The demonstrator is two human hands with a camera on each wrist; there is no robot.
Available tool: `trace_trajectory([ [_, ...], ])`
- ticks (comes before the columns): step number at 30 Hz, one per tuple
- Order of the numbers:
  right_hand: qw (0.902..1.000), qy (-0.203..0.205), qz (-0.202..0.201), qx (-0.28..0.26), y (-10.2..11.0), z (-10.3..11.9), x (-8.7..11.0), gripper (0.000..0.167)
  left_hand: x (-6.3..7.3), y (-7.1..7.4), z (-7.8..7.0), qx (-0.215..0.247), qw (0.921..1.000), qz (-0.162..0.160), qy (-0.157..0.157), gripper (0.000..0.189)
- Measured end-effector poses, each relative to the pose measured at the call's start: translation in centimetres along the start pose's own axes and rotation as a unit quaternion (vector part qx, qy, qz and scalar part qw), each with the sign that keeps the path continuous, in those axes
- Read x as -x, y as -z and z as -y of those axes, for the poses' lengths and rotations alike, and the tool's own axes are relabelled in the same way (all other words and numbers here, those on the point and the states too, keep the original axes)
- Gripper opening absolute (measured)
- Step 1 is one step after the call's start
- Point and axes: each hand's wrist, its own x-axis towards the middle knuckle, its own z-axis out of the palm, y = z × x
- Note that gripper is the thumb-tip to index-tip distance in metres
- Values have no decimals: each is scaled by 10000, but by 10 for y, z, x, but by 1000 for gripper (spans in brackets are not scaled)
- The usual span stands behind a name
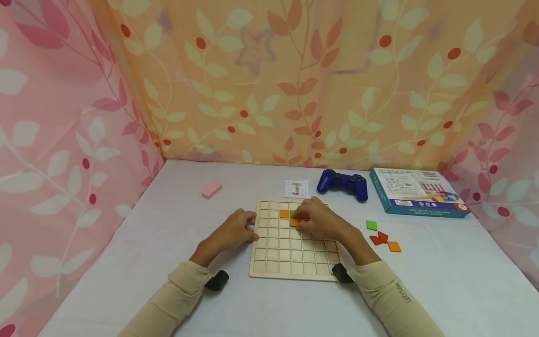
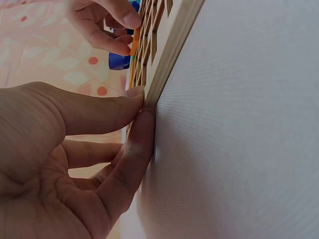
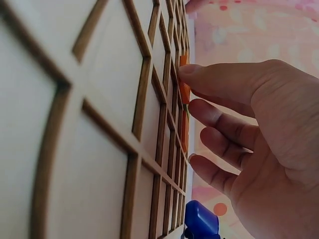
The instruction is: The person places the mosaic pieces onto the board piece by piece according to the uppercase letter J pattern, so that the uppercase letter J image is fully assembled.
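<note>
A wooden grid board lies on the white table in front of me. My left hand holds its left edge, thumb on the rim and index finger against the side in the left wrist view. Over the upper part of the board, my right hand pinches an orange square tile, with the thumb on it in the right wrist view. Just above that tile, a row has an orange tile, a green tile partly hidden by the fingers, and another orange piece.
A small card with a coloured grid pattern lies behind the board. Beside it are a blue game controller and a boxed set. Loose green, red and orange tiles lie right; a pink block lies left.
</note>
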Motion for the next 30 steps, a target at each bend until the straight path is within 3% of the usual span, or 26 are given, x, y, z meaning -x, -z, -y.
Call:
trace_trajectory([
  [12, 9998, 57, 128, 110, 2, 6, 1, 20, 1, 0, -2, -19, 10000, -24, 37, 42],
  [19, 9998, 212, -2, 60, 7, 1, 11, 20, 1, -1, -3, -11, 9999, -56, 100, 37],
  [22, 9999, 102, -79, 58, 12, -4, 19, 22, 2, -2, -3, -30, 9999, -68, 103, 42],
  [30, 9988, -415, -270, -54, 28, -24, 48, 25, 2, 0, -2, -90, 10000, -29, 21, 32],
])
